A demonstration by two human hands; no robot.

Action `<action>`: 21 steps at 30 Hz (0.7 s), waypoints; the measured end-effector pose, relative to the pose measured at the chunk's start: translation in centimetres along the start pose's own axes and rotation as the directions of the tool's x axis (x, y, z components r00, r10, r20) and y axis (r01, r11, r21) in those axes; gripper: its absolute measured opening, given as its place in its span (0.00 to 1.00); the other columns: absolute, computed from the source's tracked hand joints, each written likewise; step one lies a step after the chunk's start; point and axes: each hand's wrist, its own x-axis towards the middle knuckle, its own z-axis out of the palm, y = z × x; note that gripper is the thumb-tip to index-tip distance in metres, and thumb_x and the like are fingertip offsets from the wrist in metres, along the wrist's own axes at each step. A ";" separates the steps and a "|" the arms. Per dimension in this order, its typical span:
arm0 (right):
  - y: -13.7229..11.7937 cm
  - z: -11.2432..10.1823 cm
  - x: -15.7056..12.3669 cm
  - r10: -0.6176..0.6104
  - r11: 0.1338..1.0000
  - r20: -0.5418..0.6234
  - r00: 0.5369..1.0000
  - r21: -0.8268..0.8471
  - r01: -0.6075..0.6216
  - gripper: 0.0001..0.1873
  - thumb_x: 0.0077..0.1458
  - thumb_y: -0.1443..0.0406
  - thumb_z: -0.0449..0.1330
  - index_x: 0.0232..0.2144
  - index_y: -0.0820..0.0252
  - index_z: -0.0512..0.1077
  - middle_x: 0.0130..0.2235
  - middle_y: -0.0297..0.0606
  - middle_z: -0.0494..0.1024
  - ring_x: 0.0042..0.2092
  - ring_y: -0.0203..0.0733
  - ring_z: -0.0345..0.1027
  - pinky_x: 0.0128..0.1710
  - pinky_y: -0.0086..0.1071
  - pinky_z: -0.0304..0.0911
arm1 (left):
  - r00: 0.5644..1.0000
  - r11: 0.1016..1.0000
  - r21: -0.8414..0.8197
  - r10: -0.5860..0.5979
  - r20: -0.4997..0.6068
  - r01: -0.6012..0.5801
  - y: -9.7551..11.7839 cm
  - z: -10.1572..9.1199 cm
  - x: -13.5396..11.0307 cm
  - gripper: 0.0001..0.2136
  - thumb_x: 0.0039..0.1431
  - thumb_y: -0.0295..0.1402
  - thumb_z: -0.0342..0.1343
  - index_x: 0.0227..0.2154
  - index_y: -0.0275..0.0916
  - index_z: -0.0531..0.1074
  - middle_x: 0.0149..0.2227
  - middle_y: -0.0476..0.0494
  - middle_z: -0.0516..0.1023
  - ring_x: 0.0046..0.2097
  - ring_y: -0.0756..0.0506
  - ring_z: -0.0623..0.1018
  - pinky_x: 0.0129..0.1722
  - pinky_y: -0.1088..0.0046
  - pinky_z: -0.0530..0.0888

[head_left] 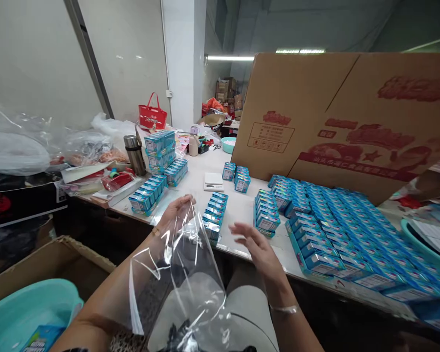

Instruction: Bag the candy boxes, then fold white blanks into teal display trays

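A clear plastic bag (190, 264) hangs from my left hand (175, 211), its top edge pinched between the fingers, and drapes down over my lap. My right hand (255, 244) is held apart from the bag, fingers spread, with nothing in it. Between the hands, at the table's front edge, stands a row of small blue boxes (215, 210), partly behind the bag. Another short row of blue boxes (267, 210) is just beyond my right hand. Past the middle row sits a small white scale (213, 181).
Many blue boxes (337, 220) cover the right side before a large cardboard carton (315, 117). Stacked boxes (160, 151) and a steel thermos (134, 155) stand left. A turquoise basin (33, 303) sits low left; another basin (418, 239) is far right.
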 end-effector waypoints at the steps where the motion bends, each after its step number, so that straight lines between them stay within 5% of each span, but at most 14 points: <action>1: -0.7 1.0 1.4 -0.058 0.998 -0.017 0.998 -0.004 0.058 0.21 0.53 0.52 0.59 0.46 0.53 0.71 0.51 0.42 0.73 0.52 0.47 0.64 0.50 0.40 0.59 | 0.998 0.998 -0.008 -0.056 0.033 0.056 -0.4 0.4 -0.1 0.06 0.51 0.30 0.57 0.25 0.36 0.65 0.22 0.53 0.69 0.15 0.58 0.63 0.14 0.81 0.61; 4: -1.2 4.2 4.4 -0.055 0.996 0.092 0.994 0.073 0.048 0.20 0.52 0.51 0.60 0.45 0.53 0.71 0.48 0.39 0.73 0.49 0.44 0.66 0.49 0.38 0.59 | 0.982 0.986 -0.040 -0.158 0.107 0.163 -1.3 1.4 -0.7 0.05 0.52 0.30 0.57 0.26 0.36 0.66 0.23 0.51 0.71 0.16 0.57 0.65 0.15 0.80 0.62; 7: 0.6 5.9 4.7 0.109 0.975 0.227 0.968 0.164 -0.148 0.20 0.48 0.53 0.64 0.41 0.56 0.71 0.36 0.34 0.75 0.34 0.36 0.67 0.38 0.32 0.62 | 0.982 0.986 -0.027 -0.163 0.094 0.166 -1.4 1.4 -1.6 0.05 0.50 0.29 0.58 0.26 0.36 0.66 0.22 0.52 0.70 0.19 0.55 0.68 0.19 0.79 0.65; 12: 4.6 4.6 2.2 0.287 0.877 0.280 0.916 0.308 -0.369 0.17 0.46 0.54 0.66 0.26 0.59 0.66 0.19 0.24 0.57 0.20 0.29 0.52 0.26 0.28 0.57 | 0.998 0.993 -0.092 0.068 0.013 -0.067 -2.5 0.0 -3.5 0.10 0.48 0.28 0.57 0.18 0.37 0.61 0.20 0.53 0.62 0.26 0.53 0.69 0.36 0.73 0.72; 15: 5.2 3.6 1.3 0.285 0.874 0.200 0.938 0.349 -0.340 0.17 0.46 0.54 0.65 0.23 0.57 0.63 0.18 0.24 0.54 0.20 0.31 0.52 0.30 0.32 0.61 | 0.996 0.957 -0.275 0.085 -0.035 -0.091 -5.0 -1.4 -4.3 0.11 0.52 0.30 0.54 0.18 0.38 0.60 0.20 0.54 0.58 0.23 0.55 0.64 0.30 0.76 0.70; 18: 6.0 2.9 1.1 0.214 0.880 -0.025 0.976 0.438 -0.182 0.16 0.47 0.54 0.65 0.24 0.56 0.63 0.19 0.24 0.53 0.19 0.29 0.47 0.29 0.32 0.61 | 0.991 0.933 -0.335 -0.122 0.047 0.131 -8.9 -3.7 -5.5 0.09 0.57 0.34 0.53 0.24 0.37 0.65 0.21 0.55 0.58 0.17 0.58 0.57 0.19 0.80 0.62; 21: 8.4 2.5 0.6 0.228 0.877 -0.158 0.961 0.462 -0.132 0.17 0.46 0.53 0.65 0.26 0.55 0.63 0.21 0.23 0.54 0.18 0.27 0.41 0.22 0.27 0.54 | 0.944 0.924 -0.202 -0.303 0.131 0.325 -12.4 -6.5 -6.5 0.09 0.56 0.37 0.57 0.30 0.36 0.68 0.24 0.54 0.62 0.17 0.59 0.57 0.18 0.81 0.60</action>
